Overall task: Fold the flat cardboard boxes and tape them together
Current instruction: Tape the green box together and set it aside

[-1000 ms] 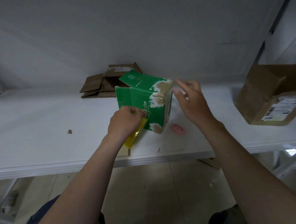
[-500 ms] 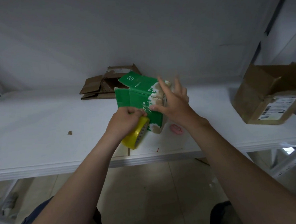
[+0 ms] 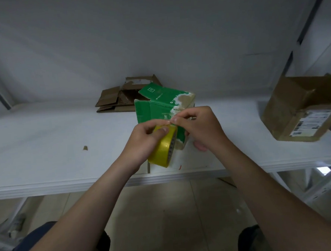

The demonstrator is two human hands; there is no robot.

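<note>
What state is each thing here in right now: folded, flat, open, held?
Green box: folded up, standing on the white table, one top flap raised, print torn at a corner.
Tape roll: held on edge before the box.
Left hand: grips the roll.
Right hand: pinches at the roll's top, apparently the tape end.
Brown cardboard: lying mostly flat at the back.
Brown box: erected, flaps open.

On my white bench (image 3: 45, 136) a small brown scrap (image 3: 85, 148) lies toward its left; pale floor tiles (image 3: 166, 212) show below it.
</note>
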